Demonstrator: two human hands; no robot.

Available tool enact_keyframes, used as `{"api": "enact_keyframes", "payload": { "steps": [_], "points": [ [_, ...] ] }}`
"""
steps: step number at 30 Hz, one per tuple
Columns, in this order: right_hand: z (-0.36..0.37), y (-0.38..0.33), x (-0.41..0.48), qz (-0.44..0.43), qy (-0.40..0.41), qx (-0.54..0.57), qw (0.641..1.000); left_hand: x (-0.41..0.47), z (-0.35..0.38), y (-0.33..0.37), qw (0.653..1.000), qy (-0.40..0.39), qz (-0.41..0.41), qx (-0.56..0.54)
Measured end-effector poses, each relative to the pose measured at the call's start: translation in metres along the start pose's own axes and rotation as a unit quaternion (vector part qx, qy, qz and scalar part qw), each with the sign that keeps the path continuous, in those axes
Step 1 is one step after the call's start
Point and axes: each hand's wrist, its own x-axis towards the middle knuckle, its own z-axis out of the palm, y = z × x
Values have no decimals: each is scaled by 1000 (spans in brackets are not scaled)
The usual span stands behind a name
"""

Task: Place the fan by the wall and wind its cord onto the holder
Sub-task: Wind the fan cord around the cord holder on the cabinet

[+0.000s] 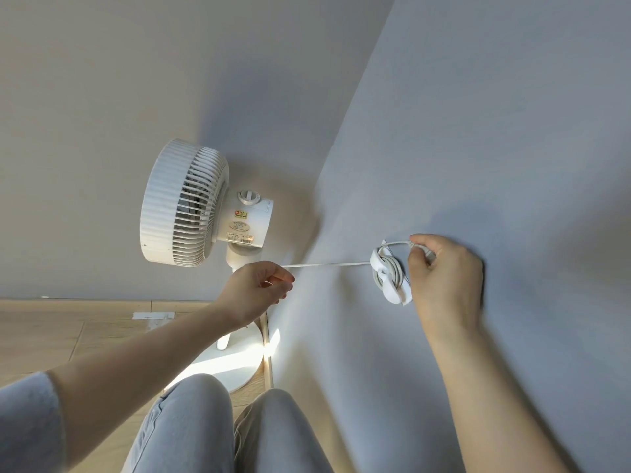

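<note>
A white pedestal fan [191, 203] stands upright in the corner on a round base [232, 363], close to both walls. Its thin white cord [324, 264] runs taut from my left hand [254, 290] to a white holder [389, 274] stuck on the right wall, where several turns lie wound around it. My left hand pinches the cord in front of the fan's pole. My right hand [440, 274] grips the cord's end loop just to the right of the holder, against the wall.
A wooden floor [68, 336] with a skirting strip meets the grey walls. A small white plate [153, 315] lies on the floor left of the fan. My knees in light jeans [205, 421] are just in front of the fan's base.
</note>
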Motion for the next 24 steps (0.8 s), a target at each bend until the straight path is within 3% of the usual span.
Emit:
{"api": "enact_keyframes", "payload": {
  "steps": [8,16,24],
  "points": [
    [0,20,-39,2,-29,-11,1000,24,30,10,998,-54,1,-32],
    [24,28,-63,39,35,75,996,72,73,46,993,-97,-1,-64],
    [27,29,-59,38,52,106,992,93,95,61,981,-146,-62,-110]
  ]
}}
